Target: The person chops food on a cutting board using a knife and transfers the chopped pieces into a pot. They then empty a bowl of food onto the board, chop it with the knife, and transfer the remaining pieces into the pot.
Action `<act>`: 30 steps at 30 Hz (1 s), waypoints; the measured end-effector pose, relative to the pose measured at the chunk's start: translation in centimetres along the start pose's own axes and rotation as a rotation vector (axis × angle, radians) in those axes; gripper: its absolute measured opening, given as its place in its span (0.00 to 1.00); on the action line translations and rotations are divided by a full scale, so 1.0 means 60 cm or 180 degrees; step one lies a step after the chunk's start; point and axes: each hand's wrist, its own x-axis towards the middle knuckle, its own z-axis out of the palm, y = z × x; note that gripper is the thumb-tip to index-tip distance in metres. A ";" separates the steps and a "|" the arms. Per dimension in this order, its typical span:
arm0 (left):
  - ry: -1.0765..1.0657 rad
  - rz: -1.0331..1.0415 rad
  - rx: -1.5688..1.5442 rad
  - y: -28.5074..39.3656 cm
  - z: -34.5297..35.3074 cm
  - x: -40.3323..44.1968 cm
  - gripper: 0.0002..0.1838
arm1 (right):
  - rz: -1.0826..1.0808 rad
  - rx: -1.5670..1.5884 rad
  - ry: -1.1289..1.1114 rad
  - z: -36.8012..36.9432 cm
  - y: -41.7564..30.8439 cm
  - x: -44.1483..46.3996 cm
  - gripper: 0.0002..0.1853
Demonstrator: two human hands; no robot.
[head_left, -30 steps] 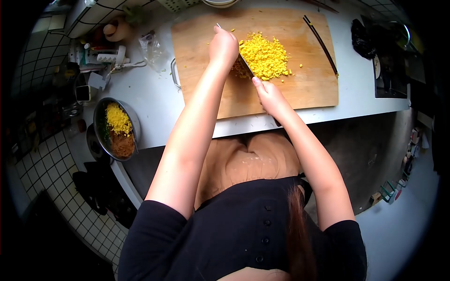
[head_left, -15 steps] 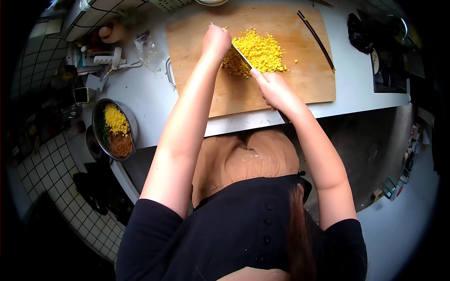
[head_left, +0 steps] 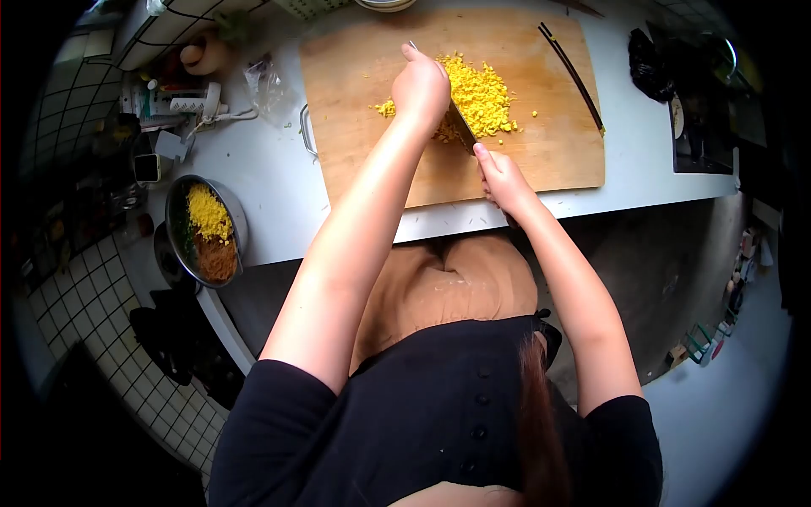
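My right hand (head_left: 504, 179) is closed around the handle of a kitchen knife (head_left: 462, 128) with a long, broad blade. Over the blade's far end lies my left hand (head_left: 422, 91), its fingers curled down on the knife and the thumb pointing away from me. A bit of the tip shows beyond that thumb. Finely chopped yellow food (head_left: 483, 97), perhaps egg, is heaped right of the blade, with a few crumbs to the left of my left hand. All this rests on a wooden cutting board (head_left: 363, 169). The blade's edge is partly hidden.
A metal bowl (head_left: 239, 221) at the left holds yellow bits, brown shreds and something dark green. Dark chopsticks (head_left: 573, 80) lie on the board's right side. A plastic bag (head_left: 263, 83) lies left of the board, a black bag (head_left: 649, 63) to its right.
Both hands and the knife have shifted to the right, and the blade is steeper across the board. Yellow crumbs now show left of my left hand, whose thumb has lifted into view.
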 end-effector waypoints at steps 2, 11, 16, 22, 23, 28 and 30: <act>0.0054 -0.0030 -0.0235 -0.005 0.002 0.010 0.23 | 0.0222 -0.0050 -0.0114 -0.004 -0.011 -0.001 0.28; -0.0026 -0.0029 -0.0028 0.009 0.012 0.001 0.27 | -0.0127 -0.0269 0.0014 -0.020 0.022 0.012 0.27; -0.0149 -0.0130 -0.0599 -0.005 0.006 0.045 0.23 | 0.0467 -0.0630 -0.0184 -0.057 -0.094 -0.019 0.29; -0.0021 -0.0119 -0.0146 0.026 0.015 0.001 0.29 | 0.0244 0.0018 -0.0115 -0.041 0.009 0.002 0.28; -0.0017 -0.0165 -0.0259 0.012 0.025 0.016 0.28 | 0.0437 -0.0064 -0.0144 -0.042 -0.024 -0.011 0.28; -0.0177 -0.0086 -0.0224 0.000 0.013 0.031 0.27 | 0.0335 -0.0341 -0.0166 -0.054 -0.065 -0.018 0.28; 0.0013 -0.0183 -0.0124 0.022 0.023 0.000 0.28 | -0.0033 -0.0169 -0.0087 -0.045 -0.007 -0.003 0.28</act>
